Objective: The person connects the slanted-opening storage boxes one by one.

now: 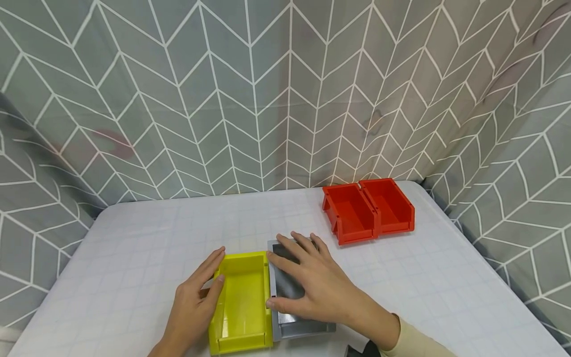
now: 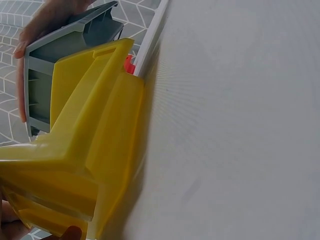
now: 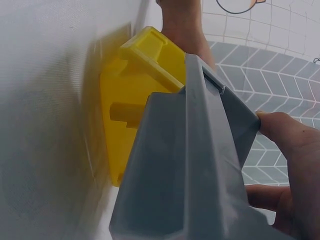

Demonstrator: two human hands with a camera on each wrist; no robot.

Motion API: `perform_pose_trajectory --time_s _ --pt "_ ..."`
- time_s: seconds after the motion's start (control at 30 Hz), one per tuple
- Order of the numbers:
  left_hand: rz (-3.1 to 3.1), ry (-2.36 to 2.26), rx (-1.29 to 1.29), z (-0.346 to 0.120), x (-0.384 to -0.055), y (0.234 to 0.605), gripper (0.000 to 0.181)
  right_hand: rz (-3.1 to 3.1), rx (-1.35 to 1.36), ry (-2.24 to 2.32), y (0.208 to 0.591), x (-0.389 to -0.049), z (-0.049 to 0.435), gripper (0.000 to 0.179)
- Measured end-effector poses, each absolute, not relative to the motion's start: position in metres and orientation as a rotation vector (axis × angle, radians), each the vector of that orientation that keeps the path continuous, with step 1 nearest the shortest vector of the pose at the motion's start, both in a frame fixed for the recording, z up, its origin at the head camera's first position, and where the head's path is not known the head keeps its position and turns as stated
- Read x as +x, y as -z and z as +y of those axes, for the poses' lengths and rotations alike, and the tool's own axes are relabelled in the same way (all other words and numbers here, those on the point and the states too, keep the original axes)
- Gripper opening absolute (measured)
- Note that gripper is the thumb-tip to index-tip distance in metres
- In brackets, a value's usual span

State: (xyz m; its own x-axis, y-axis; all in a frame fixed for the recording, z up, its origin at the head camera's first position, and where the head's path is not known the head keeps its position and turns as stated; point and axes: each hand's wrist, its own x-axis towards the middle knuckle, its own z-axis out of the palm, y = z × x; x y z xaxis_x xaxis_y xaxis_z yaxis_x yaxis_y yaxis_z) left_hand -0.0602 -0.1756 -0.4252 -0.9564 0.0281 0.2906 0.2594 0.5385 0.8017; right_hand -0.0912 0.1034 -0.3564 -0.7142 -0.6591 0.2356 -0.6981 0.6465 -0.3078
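Observation:
A yellow plastic storage bin stands near the front of the table, its open top facing up. My left hand holds its left wall, the thumb at the rim and the fingers along the outside. Right against it on the right is a grey storage bin. Over that bin spreads my right hand, gripping it with the thumb at the left rim and fingertips toward the far edge. From the right wrist, the grey bin looks tilted and raised beside the yellow bin.
Two red storage bins stand side by side at the back right of the white-covered table. A grey curtain with white chevron lines hangs behind and around the table. Something black shows at the right wrist.

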Motion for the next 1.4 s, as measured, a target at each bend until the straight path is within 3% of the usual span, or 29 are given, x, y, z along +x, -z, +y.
perform_pose_trajectory --time_s 1.4 --pt "-2.534 1.388 -0.24 -0.1762 -0.0604 0.4258 0.052 -2.753 1.156 -0.553 0.364 -0.0915 0.1015 0.076"
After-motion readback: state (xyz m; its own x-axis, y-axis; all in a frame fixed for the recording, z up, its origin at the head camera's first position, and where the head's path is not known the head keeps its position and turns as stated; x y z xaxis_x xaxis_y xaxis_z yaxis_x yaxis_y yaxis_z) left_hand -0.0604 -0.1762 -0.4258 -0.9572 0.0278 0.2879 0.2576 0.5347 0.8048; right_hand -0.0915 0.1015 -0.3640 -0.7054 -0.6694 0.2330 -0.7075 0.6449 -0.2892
